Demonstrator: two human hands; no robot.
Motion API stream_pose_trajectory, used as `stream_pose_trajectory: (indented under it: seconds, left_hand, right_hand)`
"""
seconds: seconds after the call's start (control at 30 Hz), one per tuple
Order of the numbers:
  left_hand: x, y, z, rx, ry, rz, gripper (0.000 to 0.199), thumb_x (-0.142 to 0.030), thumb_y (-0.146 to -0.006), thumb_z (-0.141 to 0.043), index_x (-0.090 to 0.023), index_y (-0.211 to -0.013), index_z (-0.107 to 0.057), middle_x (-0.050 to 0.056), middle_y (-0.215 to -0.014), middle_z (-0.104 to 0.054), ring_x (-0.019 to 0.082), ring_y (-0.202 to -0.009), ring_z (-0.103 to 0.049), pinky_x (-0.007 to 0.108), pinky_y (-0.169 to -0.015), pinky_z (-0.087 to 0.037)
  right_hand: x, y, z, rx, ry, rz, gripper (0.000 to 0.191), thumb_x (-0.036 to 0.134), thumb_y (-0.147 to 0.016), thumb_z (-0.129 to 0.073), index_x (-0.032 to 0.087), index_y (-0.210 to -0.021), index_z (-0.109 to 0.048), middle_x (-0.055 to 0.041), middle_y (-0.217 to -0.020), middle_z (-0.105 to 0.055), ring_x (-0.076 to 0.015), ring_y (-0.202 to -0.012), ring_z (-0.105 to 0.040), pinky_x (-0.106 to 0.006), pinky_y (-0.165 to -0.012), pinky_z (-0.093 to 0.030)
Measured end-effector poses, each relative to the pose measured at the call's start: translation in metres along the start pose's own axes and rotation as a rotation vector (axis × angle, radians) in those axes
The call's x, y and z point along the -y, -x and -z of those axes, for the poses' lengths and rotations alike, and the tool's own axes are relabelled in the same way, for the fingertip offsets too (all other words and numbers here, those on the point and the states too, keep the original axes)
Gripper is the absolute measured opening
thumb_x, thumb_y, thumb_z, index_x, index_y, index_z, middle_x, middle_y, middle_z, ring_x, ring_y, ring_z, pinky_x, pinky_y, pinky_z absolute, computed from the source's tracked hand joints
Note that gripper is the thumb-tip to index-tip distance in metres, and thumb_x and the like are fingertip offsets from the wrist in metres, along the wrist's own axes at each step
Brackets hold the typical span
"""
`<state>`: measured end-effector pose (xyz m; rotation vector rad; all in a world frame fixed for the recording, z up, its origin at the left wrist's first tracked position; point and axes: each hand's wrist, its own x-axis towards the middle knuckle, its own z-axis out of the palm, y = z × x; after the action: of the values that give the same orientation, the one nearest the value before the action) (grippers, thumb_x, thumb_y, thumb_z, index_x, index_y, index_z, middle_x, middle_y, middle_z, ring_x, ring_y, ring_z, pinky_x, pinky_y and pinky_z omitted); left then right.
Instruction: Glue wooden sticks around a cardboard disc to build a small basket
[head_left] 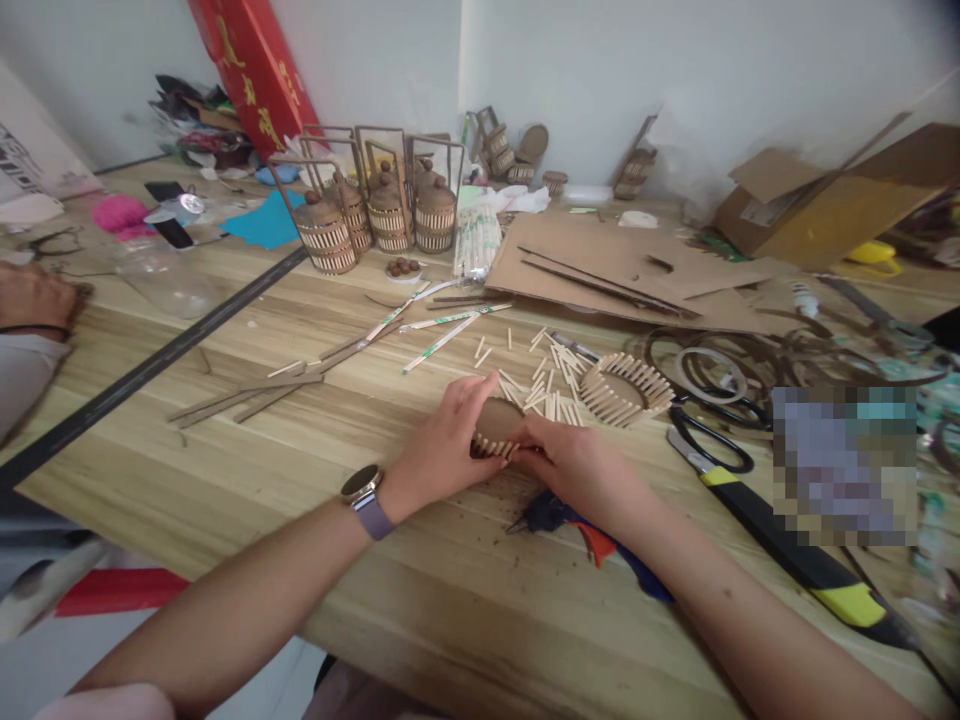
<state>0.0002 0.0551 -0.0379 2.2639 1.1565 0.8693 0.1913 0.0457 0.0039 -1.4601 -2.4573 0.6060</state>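
Observation:
My left hand (pixel 450 435), with a watch on its wrist, is wrapped round the left side of a round brown disc (pixel 498 415). Short light sticks stand along the disc's near edge. My right hand (pixel 555 455) pinches at the right side of that edge, its fingertips close to my left thumb. Anything small between the right fingertips is hidden. Loose short sticks (pixel 556 405) lie just behind my hands. To their right rests a ring edged with short sticks (pixel 626 389). A blue glue gun (pixel 551 510) with an orange part lies partly beneath my right forearm.
Small lidded baskets with tall handles (pixel 391 215) stand at the back. Cardboard (pixel 600 265) lies behind the sticks. Scissors (pixel 709 440) and a black-and-yellow tool (pixel 780 540) are on the right. Brown strips (pixel 277 385) lie left. Another person's hand (pixel 37 297) rests at the far left.

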Motion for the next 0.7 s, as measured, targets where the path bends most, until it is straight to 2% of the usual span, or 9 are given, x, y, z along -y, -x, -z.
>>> stream_pose_trajectory:
  seconds: [0.23,0.5,0.7]
  left_hand:
    - [0.0014,-0.0001,-0.0004,0.0,-0.025,-0.002,0.102,-0.019,-0.072,-0.079,-0.028,-0.149,-0.013,0.015,-0.144,-0.035,0.032,-0.138,-0.032,0.056,-0.113,-0.034]
    - [0.0006,0.0001,0.0,0.015,-0.029,0.002,0.102,-0.018,-0.072,-0.078,-0.028,-0.149,-0.013,0.015,-0.144,-0.035,0.032,-0.138,-0.033,0.056,-0.113,-0.034]
    - [-0.0016,-0.0008,0.002,0.03,0.011,0.017,0.105,-0.022,-0.069,-0.083,-0.03,-0.149,-0.015,0.014,-0.144,-0.035,0.033,-0.138,-0.033,0.058,-0.113,-0.033]
  right_hand:
    - [0.003,0.0012,-0.0011,0.035,0.176,0.0,0.008,0.015,-0.092,-0.053,0.021,-0.091,-0.06,-0.0051,-0.085,-0.074,-0.0203,-0.078,-0.07,-0.027,-0.066,-0.048]
    - [-0.0003,0.0029,-0.0037,0.004,0.177,0.04,0.007,0.016,-0.092,-0.054,0.02,-0.091,-0.06,-0.0051,-0.084,-0.074,-0.0203,-0.077,-0.07,-0.027,-0.064,-0.048]
    - [0.0027,0.0009,-0.0013,0.041,0.2,0.008,0.004,0.016,-0.09,-0.058,0.019,-0.091,-0.06,-0.0051,-0.085,-0.074,-0.0191,-0.078,-0.07,-0.025,-0.065,-0.047]
